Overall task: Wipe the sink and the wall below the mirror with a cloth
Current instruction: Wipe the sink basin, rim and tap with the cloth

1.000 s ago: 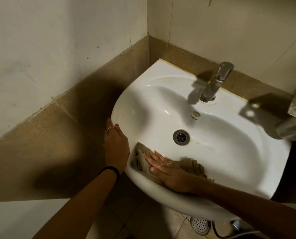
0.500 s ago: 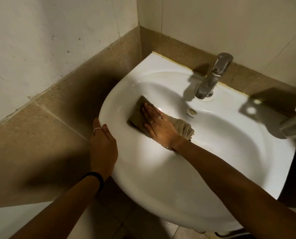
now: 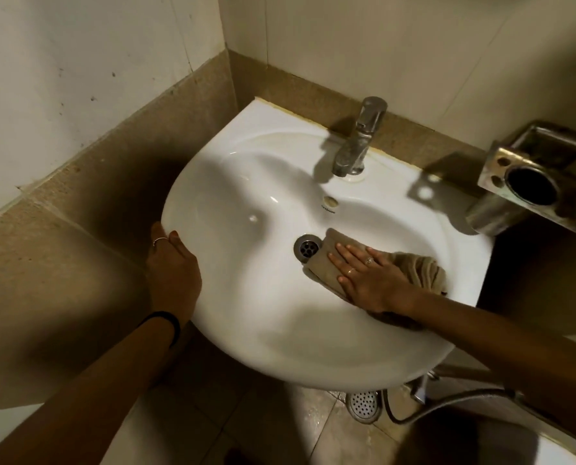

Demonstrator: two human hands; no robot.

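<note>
The right hand (image 3: 368,280) lies flat on the beige cloth (image 3: 326,266), fingers straight and spread, pressing it against the bottom of the white sink (image 3: 246,182); nothing is curled round the cloth, the palm and fingers simply bear down on it. The cloth's flat front part sits just right of the drain (image 3: 307,247), its edge touching the drain's metal ring, while its bunched rear part (image 3: 425,268) piles up behind the wrist toward the basin's right slope. The left hand (image 3: 172,266) rests on the sink's left rim, its fingers reaching down over the outer edge, so how far they curl cannot be told; a thin ring shows on one finger and a dark band circles the wrist. Behind the basin stands a metal tap (image 3: 358,142), its spout aimed into the bowl, with the overflow hole (image 3: 330,200) below it. On the wall to the right hangs a metal holder (image 3: 531,182) with a round opening. Brown tiles (image 3: 78,203) band the walls around the sink, pale wall (image 3: 380,45) above them. Under the basin a round floor drain (image 3: 363,406) and a hose (image 3: 447,407) show on the tiled floor
</note>
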